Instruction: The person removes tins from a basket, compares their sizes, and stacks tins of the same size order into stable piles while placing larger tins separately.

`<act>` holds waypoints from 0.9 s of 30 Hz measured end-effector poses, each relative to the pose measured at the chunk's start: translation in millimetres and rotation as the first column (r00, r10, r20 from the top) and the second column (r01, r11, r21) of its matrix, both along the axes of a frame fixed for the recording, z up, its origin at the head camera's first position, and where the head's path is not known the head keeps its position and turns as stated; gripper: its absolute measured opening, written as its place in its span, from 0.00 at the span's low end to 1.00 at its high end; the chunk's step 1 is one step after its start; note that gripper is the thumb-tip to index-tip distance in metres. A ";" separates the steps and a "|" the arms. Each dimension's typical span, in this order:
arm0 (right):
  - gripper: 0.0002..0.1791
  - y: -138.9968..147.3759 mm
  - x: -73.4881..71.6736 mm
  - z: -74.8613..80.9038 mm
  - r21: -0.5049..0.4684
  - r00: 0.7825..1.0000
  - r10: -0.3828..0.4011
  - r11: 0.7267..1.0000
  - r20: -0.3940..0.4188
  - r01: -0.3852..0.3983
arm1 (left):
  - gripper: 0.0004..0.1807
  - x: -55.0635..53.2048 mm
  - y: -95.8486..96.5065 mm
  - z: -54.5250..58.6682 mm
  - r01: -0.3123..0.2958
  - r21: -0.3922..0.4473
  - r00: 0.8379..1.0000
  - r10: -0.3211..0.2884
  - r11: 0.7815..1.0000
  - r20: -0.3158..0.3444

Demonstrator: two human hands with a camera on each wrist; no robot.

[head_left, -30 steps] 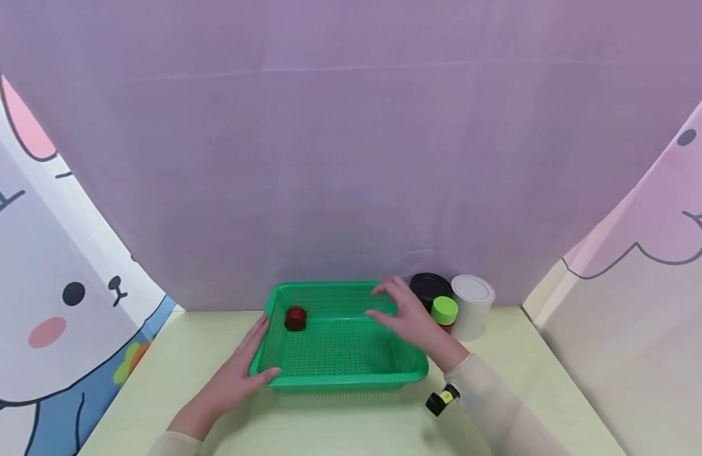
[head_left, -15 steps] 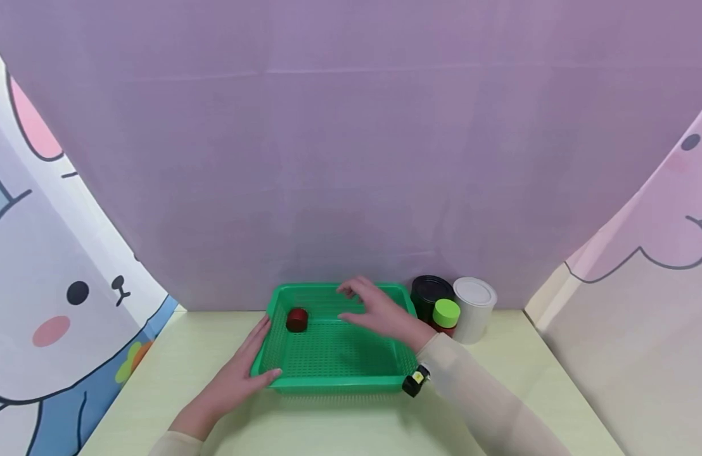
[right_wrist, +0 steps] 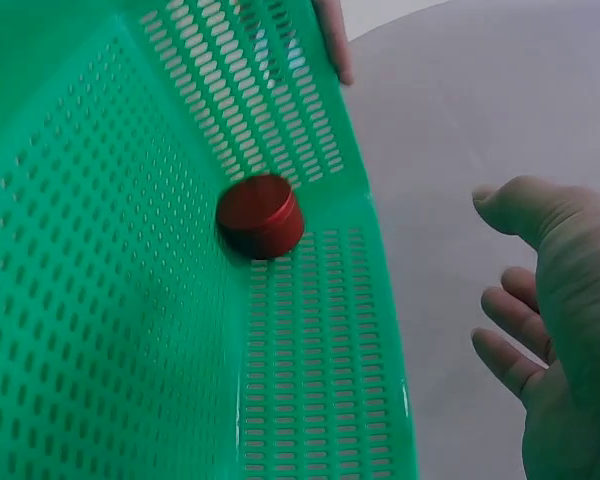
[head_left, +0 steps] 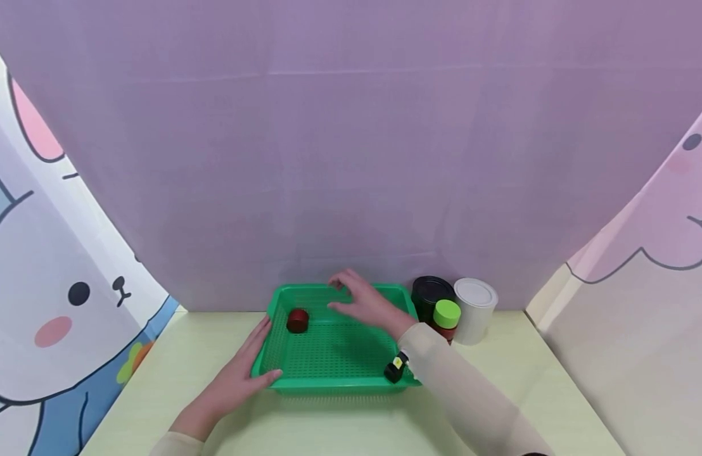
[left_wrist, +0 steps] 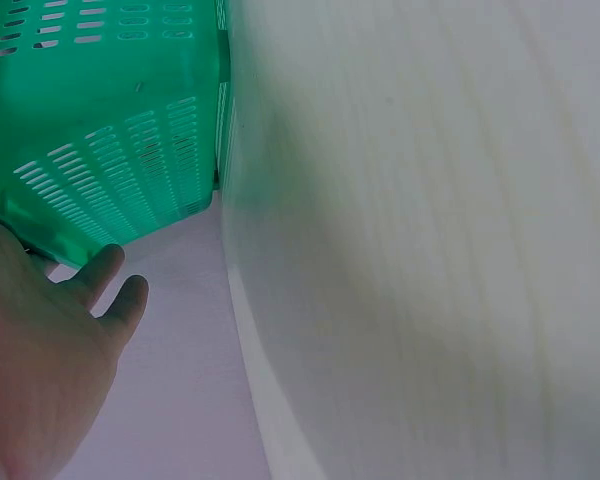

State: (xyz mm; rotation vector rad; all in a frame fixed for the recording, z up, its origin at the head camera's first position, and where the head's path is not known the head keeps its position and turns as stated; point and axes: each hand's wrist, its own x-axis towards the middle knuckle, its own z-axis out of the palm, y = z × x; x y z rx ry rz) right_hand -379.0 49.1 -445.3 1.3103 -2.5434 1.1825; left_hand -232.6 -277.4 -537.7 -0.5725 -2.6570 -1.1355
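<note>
A green perforated plastic basket (head_left: 328,383) stands on the table, with a small dark-red cylindrical tin (head_left: 297,321) inside near its far left corner. My left hand (head_left: 237,373) rests along the basket's left side, fingers stretched by the rim and thumb over the front left corner. In the left wrist view, two fingertips (left_wrist: 128,300) show beside the basket wall. Above the basket's rear middle hovers my right hand (head_left: 365,304), its fingers and thumb apart and holding nothing. The right wrist view shows the tin (right_wrist: 265,218) near the basket's corner, apart from that hand.
Right of the basket stand a black-lidded canister (head_left: 431,291), a white canister (head_left: 474,310) and a red jar with a lime-green lid (head_left: 446,314). A purple cloth (head_left: 339,158) hangs behind the table (head_left: 328,424), with printed curtains on both sides.
My right hand has moved left, from the basket's right rim to above its middle, slowing lately. My left hand, the basket and the tin stay in place.
</note>
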 end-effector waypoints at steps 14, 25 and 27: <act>0.27 -25.9 -24.4 -17.3 0.082 0.998 0.057 0.995 -0.006 -0.057 | 0.55 1.7 2.3 3.4 -0.001 0.013 1.000 0.001 1.000 0.005; 0.34 -51.2 -25.2 -39.0 0.299 0.992 0.073 0.954 -0.103 -0.039 | 0.55 1.0 2.6 3.2 0.004 0.007 1.000 -0.004 1.000 -0.006; 0.35 -54.1 -23.8 -41.8 0.325 0.991 0.082 0.945 -0.102 -0.044 | 0.55 0.8 2.6 3.9 0.009 0.005 1.000 -0.009 1.000 -0.012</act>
